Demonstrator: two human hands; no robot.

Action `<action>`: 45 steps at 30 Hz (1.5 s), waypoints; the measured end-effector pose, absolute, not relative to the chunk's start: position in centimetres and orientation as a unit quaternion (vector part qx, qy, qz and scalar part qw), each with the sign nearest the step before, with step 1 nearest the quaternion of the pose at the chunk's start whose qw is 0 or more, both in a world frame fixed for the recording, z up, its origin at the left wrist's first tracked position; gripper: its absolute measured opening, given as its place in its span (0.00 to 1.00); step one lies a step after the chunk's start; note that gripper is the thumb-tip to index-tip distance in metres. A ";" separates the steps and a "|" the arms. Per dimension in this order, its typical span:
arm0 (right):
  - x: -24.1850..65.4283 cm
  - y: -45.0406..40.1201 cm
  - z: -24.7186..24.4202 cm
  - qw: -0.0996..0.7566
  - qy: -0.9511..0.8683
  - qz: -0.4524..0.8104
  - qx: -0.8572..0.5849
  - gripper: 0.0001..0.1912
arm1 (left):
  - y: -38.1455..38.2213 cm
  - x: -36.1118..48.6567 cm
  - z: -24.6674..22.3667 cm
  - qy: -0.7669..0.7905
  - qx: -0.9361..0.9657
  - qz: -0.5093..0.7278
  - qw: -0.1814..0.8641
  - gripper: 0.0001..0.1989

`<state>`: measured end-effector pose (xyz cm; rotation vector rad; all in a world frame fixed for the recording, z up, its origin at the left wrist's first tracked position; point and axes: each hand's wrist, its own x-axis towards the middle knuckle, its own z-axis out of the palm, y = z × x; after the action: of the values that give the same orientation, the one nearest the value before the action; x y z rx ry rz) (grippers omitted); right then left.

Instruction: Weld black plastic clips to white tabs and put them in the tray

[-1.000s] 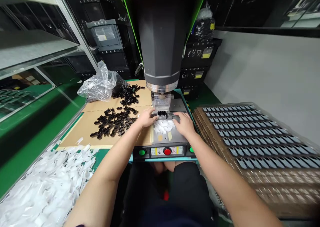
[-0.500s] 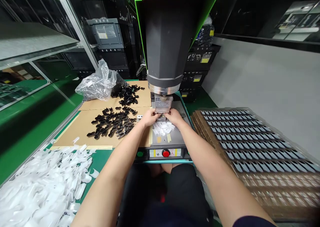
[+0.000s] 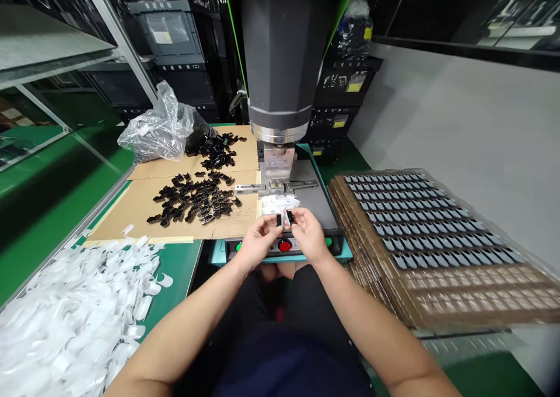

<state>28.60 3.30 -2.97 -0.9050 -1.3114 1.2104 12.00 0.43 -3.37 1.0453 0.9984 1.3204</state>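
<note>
Both hands are held close together over the front edge of the press base, just above its red button (image 3: 284, 245). My left hand (image 3: 257, 242) pinches a small black plastic part (image 3: 279, 220) between thumb and fingers. In my right hand (image 3: 308, 234) is a second black plastic part (image 3: 290, 216), with something pale along its edge. Beyond the fingers lies a small pile of white curved plastic pieces (image 3: 280, 202). Behind that pile stands the metal fixture (image 3: 276, 185), beneath the press head (image 3: 279, 133). Fingertips partly cover both held parts.
Many black parts (image 3: 199, 195) are spread on cardboard (image 3: 126, 213) at left, beside a clear plastic bag (image 3: 157, 128). A large heap of white pieces (image 3: 83, 309) fills the near left. Stacked trays (image 3: 363, 233) with rows of grey-blue parts stand at right. Crates (image 3: 168, 32) rise behind.
Both hands have drawn back from the fixture towards my body and now hold small black parts in front of the white pile. The fixture is uncovered. The camera view has shifted.
</note>
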 end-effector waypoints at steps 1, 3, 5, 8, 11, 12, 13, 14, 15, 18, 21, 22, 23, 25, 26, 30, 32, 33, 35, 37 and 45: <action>28.5 2.1 -3.0 0.543 -0.553 0.503 -0.383 0.17 | -0.6 12.4 -3.5 0.422 0.441 0.559 0.561 0.27; 28.5 0.3 -3.0 0.547 -0.555 0.491 -0.390 0.17 | -2.1 13.0 -3.8 0.424 0.437 0.558 0.564 0.27; 28.5 -0.9 -3.1 0.547 -0.553 0.485 -0.399 0.17 | -3.1 13.3 -4.1 0.430 0.430 0.559 0.563 0.27; 28.7 -1.9 -3.3 0.550 -0.547 0.485 -0.405 0.17 | -3.9 13.5 -4.2 0.434 0.429 0.560 0.561 0.26; 28.9 -2.6 -3.5 0.556 -0.542 0.485 -0.402 0.17 | -4.4 13.8 -3.9 0.422 0.427 0.567 0.565 0.24; 29.0 -2.8 -3.6 0.558 -0.541 0.485 -0.402 0.16 | -4.5 14.0 -3.8 0.417 0.424 0.570 0.566 0.24; 29.1 -3.0 -3.7 0.559 -0.541 0.484 -0.401 0.16 | -4.7 14.1 -3.7 0.413 0.421 0.574 0.568 0.24; 29.2 -3.1 -3.8 0.561 -0.540 0.483 -0.400 0.17 | -4.7 14.2 -3.6 0.408 0.419 0.577 0.570 0.24; 29.2 -3.2 -3.9 0.563 -0.540 0.482 -0.399 0.17 | -4.8 14.3 -3.6 0.403 0.416 0.580 0.572 0.25; 29.3 -3.3 -4.2 0.567 -0.540 0.477 -0.398 0.17 | -4.9 14.4 -3.5 0.389 0.405 0.584 0.586 0.25; 29.3 -3.3 -4.4 0.571 -0.541 0.470 -0.401 0.17 | -4.9 14.4 -3.6 0.386 0.398 0.583 0.593 0.25; 29.3 -3.3 -4.5 0.571 -0.542 0.469 -0.401 0.17 | -4.9 14.3 -3.6 0.387 0.397 0.583 0.594 0.25; 29.3 -3.3 -4.5 0.570 -0.543 0.469 -0.401 0.17 | -4.9 14.3 -3.6 0.388 0.395 0.583 0.595 0.25; 29.3 -3.2 -4.4 0.567 -0.544 0.474 -0.398 0.17 | -4.8 14.2 -3.6 0.389 0.392 0.585 0.594 0.24; 29.2 -3.2 -4.4 0.566 -0.544 0.476 -0.397 0.17 | -4.8 14.2 -3.6 0.389 0.390 0.586 0.594 0.24; 29.1 -3.4 -4.3 0.566 -0.538 0.486 -0.393 0.18 | -4.8 14.3 -3.4 0.387 0.379 0.593 0.596 0.23; 29.2 -3.6 -4.2 0.569 -0.525 0.499 -0.389 0.20 | -4.7 14.2 -3.3 0.384 0.367 0.596 0.602 0.22; 29.3 -3.7 -4.0 0.571 -0.518 0.506 -0.387 0.22 | -4.7 14.0 -3.2 0.381 0.357 0.596 0.610 0.22; 29.5 -3.8 -3.6 0.573 -0.506 0.517 -0.386 0.23 | -4.7 13.8 -2.9 0.367 0.321 0.592 0.641 0.24; 29.7 -4.0 -2.9 0.576 -0.489 0.529 -0.387 0.21 | -4.7 13.5 -2.5 0.341 0.277 0.583 0.683 0.25; 29.4 -4.6 -0.5 0.571 -0.367 0.652 -0.337 0.17 | -5.0 13.0 -2.0 0.238 0.227 0.533 0.780 0.16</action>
<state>29.43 -4.58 -0.47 -0.7901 -0.8612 1.5302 13.04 -5.02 -2.02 0.4896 0.5152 1.1507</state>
